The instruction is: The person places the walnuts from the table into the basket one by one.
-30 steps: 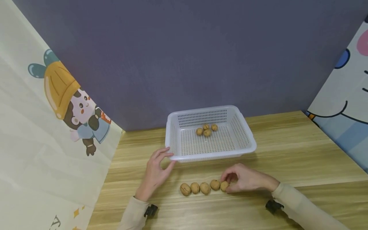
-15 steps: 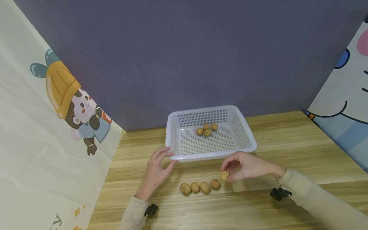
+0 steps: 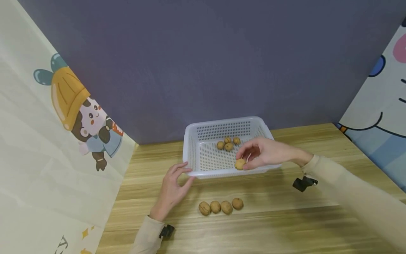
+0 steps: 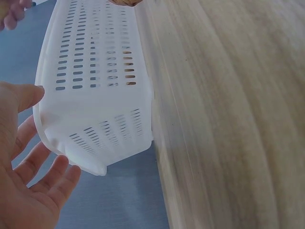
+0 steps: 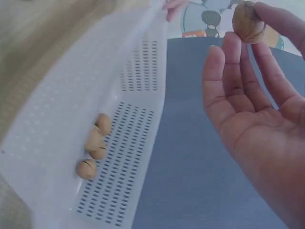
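Observation:
My right hand [image 3: 264, 153] pinches a walnut [image 3: 240, 164] between thumb and fingertips, above the front part of a white slotted plastic basket [image 3: 219, 173]. In the right wrist view, that walnut [image 5: 248, 23] is held up beyond the rim, the other fingers spread. My left hand [image 3: 172, 188] holds the basket's near left corner, thumb on the outer side and fingers over the rim; in the left wrist view, the thumb [image 4: 31, 96] touches the rim's edge. Several walnuts [image 3: 228, 146] lie clustered toward the back of the basket floor. More walnuts [image 3: 226, 207] stand in a short row before it.
The wood-grain table [image 3: 272, 225] ends at a dark blue-grey wall panel [image 3: 206, 70] close behind the basket. Light panels with cartoon prints [image 3: 68, 98] flank it on both sides. Each wrist wears a small black camera [image 3: 166, 231].
My right hand has lifted the rightmost walnut from the row and carried it up and forward over the basket's front rim. The left hand has stayed at the corner.

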The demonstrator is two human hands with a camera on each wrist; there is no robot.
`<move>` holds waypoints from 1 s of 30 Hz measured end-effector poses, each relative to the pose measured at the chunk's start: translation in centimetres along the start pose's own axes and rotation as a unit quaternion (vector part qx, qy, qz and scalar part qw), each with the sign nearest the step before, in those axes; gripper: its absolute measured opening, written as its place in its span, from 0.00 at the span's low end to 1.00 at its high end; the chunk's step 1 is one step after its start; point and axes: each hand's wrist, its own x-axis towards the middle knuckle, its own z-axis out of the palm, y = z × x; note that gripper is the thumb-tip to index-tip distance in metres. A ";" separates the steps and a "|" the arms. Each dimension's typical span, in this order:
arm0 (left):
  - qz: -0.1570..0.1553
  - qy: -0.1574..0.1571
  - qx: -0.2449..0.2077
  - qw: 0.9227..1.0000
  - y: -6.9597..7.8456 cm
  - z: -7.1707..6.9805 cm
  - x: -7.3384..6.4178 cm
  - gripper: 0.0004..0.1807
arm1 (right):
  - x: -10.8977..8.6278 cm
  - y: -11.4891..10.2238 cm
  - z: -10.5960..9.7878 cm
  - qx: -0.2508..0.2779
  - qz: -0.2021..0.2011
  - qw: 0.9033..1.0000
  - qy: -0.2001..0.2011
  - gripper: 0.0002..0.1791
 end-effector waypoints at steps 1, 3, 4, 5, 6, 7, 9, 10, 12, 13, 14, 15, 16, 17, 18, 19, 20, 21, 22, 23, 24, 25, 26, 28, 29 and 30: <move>0.000 0.001 0.001 1.000 0.0 0.0 0.0 0.16 | 0.4 -0.2 -0.4 -0.006 0.000 1.000 0.001 0.16; -0.003 -0.001 0.002 1.000 0.0 -0.1 0.0 0.16 | 1.2 -0.4 -1.3 -0.013 0.001 1.000 0.005 0.17; -0.005 -0.002 0.002 1.000 0.0 -0.1 0.0 0.16 | 1.6 -0.5 -1.7 -0.016 0.004 1.000 0.009 0.17; -0.006 -0.003 0.003 1.000 0.0 -0.1 0.0 0.16 | 2.0 -0.5 -2.2 -0.020 0.007 1.000 0.015 0.18; -0.007 -0.004 0.003 1.000 0.0 -0.1 0.0 0.16 | 2.4 -0.5 -2.7 -0.027 0.011 0.999 0.022 0.18; -0.009 -0.006 0.003 1.000 0.1 -0.1 0.0 0.16 | 2.8 -0.4 -3.1 -0.034 0.017 0.999 0.031 0.18; -0.010 -0.008 0.005 1.000 0.0 -0.1 0.0 0.16 | 3.5 -0.3 -4.0 -0.046 0.028 0.997 0.048 0.18; -0.011 -0.008 0.006 1.000 0.0 0.0 -0.1 0.16 | 3.9 -0.2 -4.5 -0.052 0.030 0.997 0.057 0.18; -0.010 -0.007 0.008 1.000 0.0 0.0 -0.1 0.16 | 4.6 0.0 -5.3 -0.057 0.036 0.995 0.074 0.18; -0.010 -0.006 0.008 1.000 0.0 0.1 -0.1 0.16 | 4.9 0.1 -5.7 -0.054 0.041 0.994 0.083 0.18; -0.010 -0.006 0.008 1.000 0.0 0.1 -0.1 0.16 | 5.2 0.2 -6.0 -0.052 0.043 0.993 0.092 0.18; -0.010 -0.006 0.008 1.000 0.0 0.1 -0.1 0.16 | 5.5 0.4 -6.4 -0.047 0.051 0.992 0.103 0.18; -0.009 -0.006 0.007 1.000 0.0 0.1 0.0 0.16 | 5.8 0.6 -6.6 -0.042 0.059 0.991 0.113 0.18; -0.010 -0.007 0.006 1.000 0.1 0.0 0.0 0.16 | 6.1 0.7 -6.8 -0.034 0.068 0.989 0.124 0.18; -0.010 -0.008 0.006 1.000 0.1 0.0 0.0 0.16 | 6.3 0.9 -7.0 -0.026 0.077 0.988 0.134 0.19; -0.011 -0.009 0.006 1.000 0.1 0.0 0.0 0.16 | 6.6 1.2 -7.1 -0.023 0.084 0.986 0.144 0.19; -0.011 -0.010 0.006 1.000 0.1 -0.1 0.0 0.16 | 6.9 1.4 -7.2 -0.022 0.090 0.984 0.154 0.19; -0.010 -0.011 0.008 1.000 0.1 -0.1 0.0 0.16 | 7.2 1.7 -7.3 -0.017 0.096 0.982 0.163 0.20; -0.010 -0.012 0.009 1.000 0.1 -0.1 0.0 0.16 | 7.4 2.0 -7.3 -0.013 0.099 0.980 0.170 0.20; -0.009 -0.012 0.010 1.000 0.1 -0.1 0.1 0.16 | 7.7 2.3 -7.4 -0.009 0.102 0.979 0.176 0.21; -0.007 -0.012 0.011 1.000 0.1 -0.1 0.1 0.16 | 8.0 2.6 -7.4 -0.006 0.104 0.978 0.181 0.22; -0.005 -0.011 0.012 1.000 0.0 -0.1 0.0 0.16 | 8.2 3.0 -7.3 -0.003 0.107 0.977 0.186 0.23; -0.003 -0.010 0.012 1.000 -0.1 0.0 0.0 0.16 | 8.5 3.3 -7.3 0.003 0.108 0.976 0.190 0.23; 0.000 -0.008 0.013 1.000 -0.2 0.1 0.0 0.16 | 8.9 4.2 -7.3 0.013 0.109 0.974 0.199 0.24; 0.000 -0.008 0.012 1.000 -0.2 0.1 0.0 0.17 | 9.2 4.7 -7.2 0.017 0.111 0.972 0.206 0.24; 0.000 -0.009 0.012 1.000 -0.2 0.1 0.0 0.17 | 9.4 5.2 -7.2 0.019 0.110 0.971 0.212 0.24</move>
